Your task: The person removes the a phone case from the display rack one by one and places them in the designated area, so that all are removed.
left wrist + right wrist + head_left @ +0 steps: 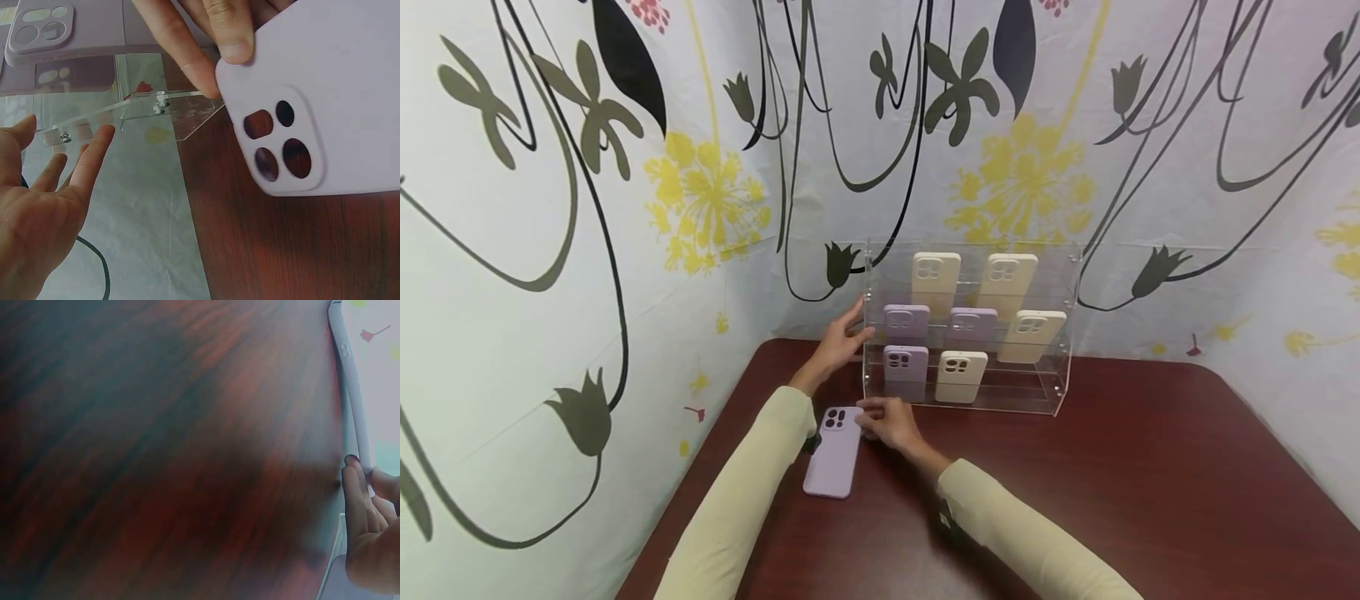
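A lilac phone case [835,458] lies at the table's front left, lifted at its camera end. Through its camera cutouts, the left wrist view shows the red-brown wood. My right hand [891,421] pinches the corner by the cutouts, thumb on one face and fingers on the other, as the right wrist view shows of the case [356,406]. My left hand [842,340], fingers spread, is at the left side panel of a clear acrylic display rack [1015,400]. In the left wrist view its fingertips overlap that panel, and the left hand [56,206] holds nothing.
Several cases stand on the rack's tiers: cream ones on top, lilac cases [906,321] and a cream case [1033,337] in the middle, a lilac case [906,375] and a cream case [961,377] below. Patterned cloth [1225,208] hangs behind the dark red table [1150,483].
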{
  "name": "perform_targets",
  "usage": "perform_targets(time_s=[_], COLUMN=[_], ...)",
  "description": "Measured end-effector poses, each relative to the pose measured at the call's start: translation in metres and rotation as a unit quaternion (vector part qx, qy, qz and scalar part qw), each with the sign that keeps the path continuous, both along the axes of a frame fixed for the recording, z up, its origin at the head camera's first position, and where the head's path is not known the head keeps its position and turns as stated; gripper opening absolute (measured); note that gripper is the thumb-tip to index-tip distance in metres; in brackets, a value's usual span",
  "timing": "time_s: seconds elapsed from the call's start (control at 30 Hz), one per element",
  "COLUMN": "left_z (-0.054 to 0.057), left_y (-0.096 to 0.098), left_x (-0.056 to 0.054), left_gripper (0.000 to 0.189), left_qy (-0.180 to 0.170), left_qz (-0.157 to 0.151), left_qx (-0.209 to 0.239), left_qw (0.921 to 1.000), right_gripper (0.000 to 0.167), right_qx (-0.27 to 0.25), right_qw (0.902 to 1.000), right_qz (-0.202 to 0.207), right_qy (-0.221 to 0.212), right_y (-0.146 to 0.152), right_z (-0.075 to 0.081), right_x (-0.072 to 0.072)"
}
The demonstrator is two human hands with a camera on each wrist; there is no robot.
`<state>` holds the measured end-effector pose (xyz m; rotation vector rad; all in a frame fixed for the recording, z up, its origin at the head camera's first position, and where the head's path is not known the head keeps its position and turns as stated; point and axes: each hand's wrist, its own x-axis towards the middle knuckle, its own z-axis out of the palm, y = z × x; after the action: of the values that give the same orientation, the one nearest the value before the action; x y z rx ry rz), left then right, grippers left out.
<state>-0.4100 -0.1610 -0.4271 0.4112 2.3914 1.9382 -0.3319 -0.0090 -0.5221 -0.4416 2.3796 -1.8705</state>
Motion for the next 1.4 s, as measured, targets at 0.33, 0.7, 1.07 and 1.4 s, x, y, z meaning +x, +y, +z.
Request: perform_targets(time_s=[0.33, 0.7, 1.07, 1.4], left_z=[-0.002, -0.001, -0.002, -0.003], left_y=[0.0, 0.002, 0.003, 0.004], left_x=[-0.002, -0.003, -0.002, -0.002], left_gripper=[0.073, 0.073, 0.072, 0.071], left_qy=[0.003, 0.008, 0.009, 0.018], left_qz=[-0.001, 0.002, 0.006, 0.009], left_qx=[-0.001, -0.001, -0.004, -0.006], left_qw=[1.0, 1.0, 0.9999, 0.9998], right_gripper=[0.027, 0.033, 0.039, 0.04], right_qx=[-0.01, -0.021, -0.002, -0.018], right_qw=[0.9999, 0.9997, 0.999, 0.998], right_qz=[-0.006, -0.009, 0.023, 0.036], right_qy=[-0.007, 0.009, 0.037, 0.049], right_y=[0.003, 0.007, 0.021, 0.041], right_z=[-0.006, -0.007, -0.004, 0.006], right_x=[-0.001, 0.001, 0.005, 0.016])
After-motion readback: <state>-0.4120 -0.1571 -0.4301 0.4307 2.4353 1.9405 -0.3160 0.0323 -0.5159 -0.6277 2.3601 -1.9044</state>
